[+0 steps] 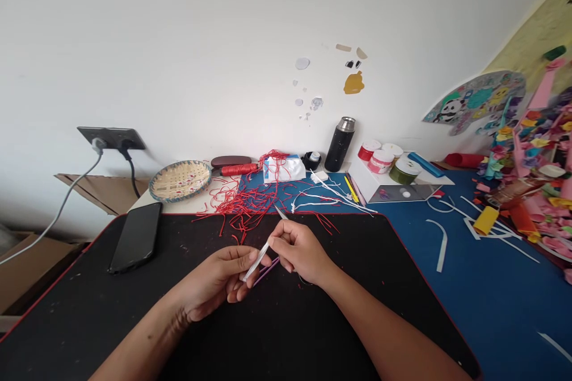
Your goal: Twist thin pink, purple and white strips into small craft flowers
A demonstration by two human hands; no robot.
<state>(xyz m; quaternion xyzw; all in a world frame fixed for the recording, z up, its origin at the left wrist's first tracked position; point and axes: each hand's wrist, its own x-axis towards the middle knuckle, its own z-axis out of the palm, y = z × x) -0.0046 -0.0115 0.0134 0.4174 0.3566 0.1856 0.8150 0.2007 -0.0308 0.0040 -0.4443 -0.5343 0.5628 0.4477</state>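
Over the black mat, my left hand pinches a narrow white strip between thumb and fingers. The strip's upper end is gripped by my right hand, its thumb and forefinger pressed together. A pointed metal blade shows just beyond my right knuckles; whether that hand holds it or it lies on the mat, I cannot tell. Thin purple sticks show between and below the hands, partly hidden. Tangled red cords lie at the mat's far edge, ahead of both hands.
A phone lies left on the black mat, near a woven basket. Along the wall stand a red thread spool, a tissue pack, a black flask and lidded jars. White strips and paper flowers are at right.
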